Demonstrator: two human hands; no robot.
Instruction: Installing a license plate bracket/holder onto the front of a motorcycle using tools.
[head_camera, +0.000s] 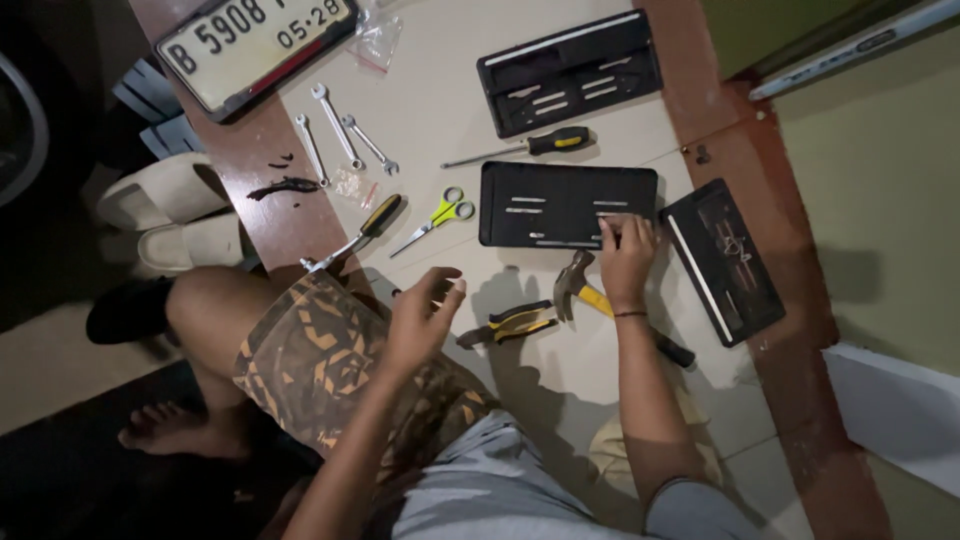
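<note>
The flat black plastic frame, judged light, stiff and slightly flexible, is pressed at its lower edge by the right hand fingers, best gripped along its rim, while the left hand is held loosely curled, grasping nothing.

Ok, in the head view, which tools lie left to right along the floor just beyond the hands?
Three wrenches → yellow-handled screwdriver → scissors → black plate frame that the right hand touches → second black frame. The left hand hovers empty.
</note>
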